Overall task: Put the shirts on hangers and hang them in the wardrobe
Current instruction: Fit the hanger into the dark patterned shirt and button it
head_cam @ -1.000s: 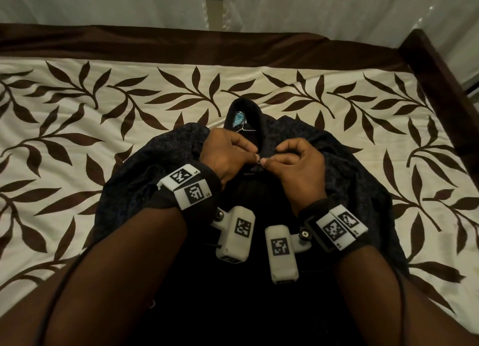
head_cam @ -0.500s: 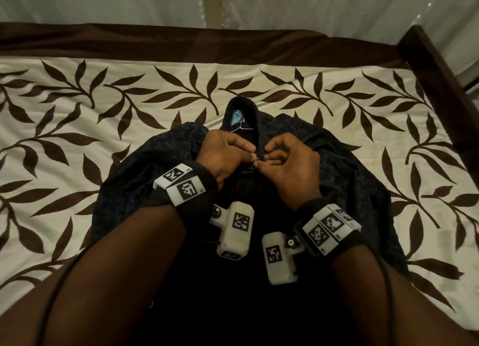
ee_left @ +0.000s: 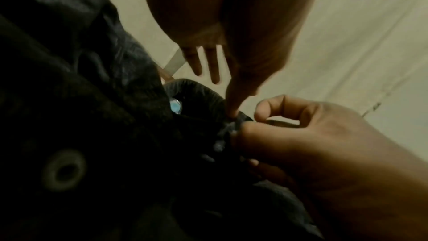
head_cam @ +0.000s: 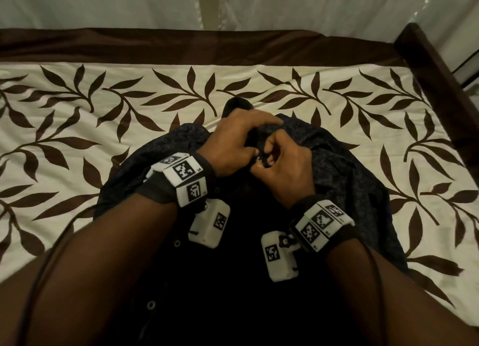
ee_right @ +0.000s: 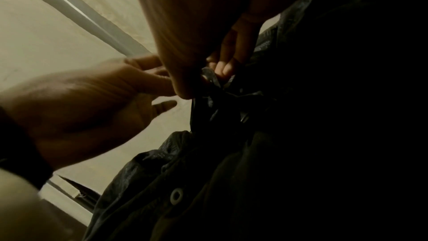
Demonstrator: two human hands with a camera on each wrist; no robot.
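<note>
A dark shirt (head_cam: 350, 179) lies front-up on the bed, its collar pointing away from me. Both hands meet at its top front edge, just below the collar. My left hand (head_cam: 255, 148) reaches across the collar and pinches the fabric edge (ee_left: 234, 125) between thumb and forefinger; its other fingers are stretched out. My right hand (head_cam: 261, 161) has curled fingers and pinches the same edge (ee_right: 209, 78) from the right. A blue neck label (ee_left: 175, 106) shows inside the collar. Grey buttons (head_cam: 151, 305) run down the placket. No hanger is visible; the left hand covers the collar opening.
The bed has a cream cover with brown leaves (head_cam: 77, 143) and bare room on both sides of the shirt. A dark wooden bed frame (head_cam: 440, 76) runs along the right, a brown band (head_cam: 181, 47) along the far edge, and pale curtains (head_cam: 103, 3) hang behind.
Both hands have moved up the shirt front toward the collar. The left hand now lies over the collar, hiding the blue label and the wire hook seen there before.
</note>
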